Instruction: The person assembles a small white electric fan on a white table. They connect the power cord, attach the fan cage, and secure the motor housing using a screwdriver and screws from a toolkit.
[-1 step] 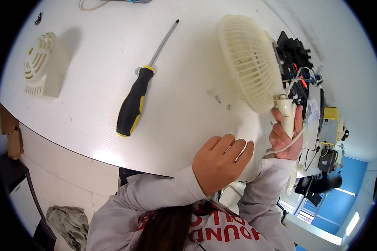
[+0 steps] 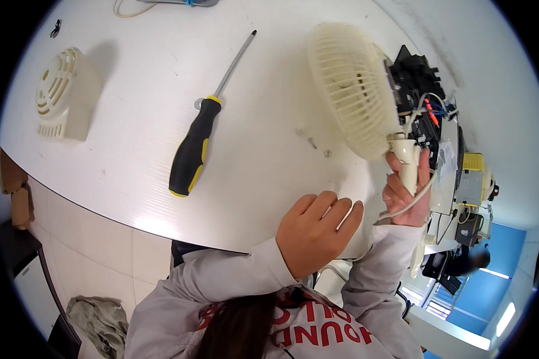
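Gripping the cream stem (image 2: 407,164) of a small cream desk fan (image 2: 350,90) with the right hand (image 2: 406,200), fingers closing round the stem just below the grille, at about three o'clock in the view. Holding the fan with its round grille tilting up and away toward twelve o'clock, so that its long axis is running from the fist at the bottom up through the grille, slightly leaning to eleven o'clock. Showing, at the back of the grille toward two o'clock, a black motor housing (image 2: 416,78) with loose coloured wires (image 2: 431,110), uncovered. Trailing a white cord (image 2: 404,206) down past the right wrist. Resting the left hand (image 2: 314,230) palm down at the near edge of the white table (image 2: 132,137), fingers curling loosely and gripping nothing, at about five o'clock from the table's middle. Lying just up from those knuckles, toward one o'clock and near the fan's foot, a few small screws (image 2: 312,143), nearer to the left hand than to anything else. Lying farther off, at about ten o'clock from the left hand, a black-and-yellow screwdriver (image 2: 200,134), handle pointing toward the person and shaft aiming away to one o'clock. Sitting well apart at the far left, around nine o'clock, a cream vented rear cover (image 2: 63,96), untouched by either hand.
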A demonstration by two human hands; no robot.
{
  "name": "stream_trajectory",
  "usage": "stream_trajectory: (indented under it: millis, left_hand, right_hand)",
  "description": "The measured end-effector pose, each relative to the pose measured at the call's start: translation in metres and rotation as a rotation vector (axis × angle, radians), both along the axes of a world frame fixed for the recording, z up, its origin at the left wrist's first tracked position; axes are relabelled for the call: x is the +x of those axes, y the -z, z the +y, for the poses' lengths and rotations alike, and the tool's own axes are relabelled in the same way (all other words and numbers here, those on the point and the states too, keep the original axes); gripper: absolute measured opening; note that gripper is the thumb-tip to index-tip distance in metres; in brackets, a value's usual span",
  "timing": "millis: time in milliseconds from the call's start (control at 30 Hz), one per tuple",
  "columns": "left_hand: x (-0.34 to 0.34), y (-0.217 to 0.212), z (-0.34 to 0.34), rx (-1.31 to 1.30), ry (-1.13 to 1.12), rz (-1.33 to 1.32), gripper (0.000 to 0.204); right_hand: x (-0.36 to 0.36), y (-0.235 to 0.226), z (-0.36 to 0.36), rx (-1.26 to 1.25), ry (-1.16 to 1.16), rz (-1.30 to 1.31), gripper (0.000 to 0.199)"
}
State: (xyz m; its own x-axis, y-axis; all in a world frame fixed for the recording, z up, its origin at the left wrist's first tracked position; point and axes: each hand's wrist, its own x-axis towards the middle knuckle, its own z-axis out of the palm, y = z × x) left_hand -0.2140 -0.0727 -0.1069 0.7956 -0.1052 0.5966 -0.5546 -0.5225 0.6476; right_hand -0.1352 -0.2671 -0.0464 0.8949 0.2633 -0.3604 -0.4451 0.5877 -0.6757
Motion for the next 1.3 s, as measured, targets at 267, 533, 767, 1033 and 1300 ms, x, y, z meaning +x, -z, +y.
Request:
stream_trajectory:
  millis: [267, 533, 767, 1033, 1300]
  left_hand:
    - [0.002, -0.001, 0.002, 0.017, -0.038, 0.078, 0.033]
    - [0.009, -0.009, 0.025, 0.010, -0.149, 0.141, 0.040]
    - [0.020, -0.011, 0.045, 0.158, -0.213, 0.198, 0.046]
    - [0.058, -0.024, 0.044, 0.386, -0.360, 0.190, 0.028]
    - [0.053, -0.030, 0.046, -0.078, -0.290, 0.317, 0.021]
  right_hand:
    - [0.025, 0.021, 0.033, -0.249, 0.061, -0.117, 0.052]
    - [0.009, 0.024, 0.030, -0.324, 0.054, -0.136, 0.050]
    - [-0.033, 0.007, 0.027, -0.866, 0.254, -0.310, 0.057]
    - [-0.083, 0.007, 0.008, -1.046, 0.310, -0.520, 0.057]
    - [-0.091, 0.044, -0.003, -0.982, 0.345, -0.493, 0.048]
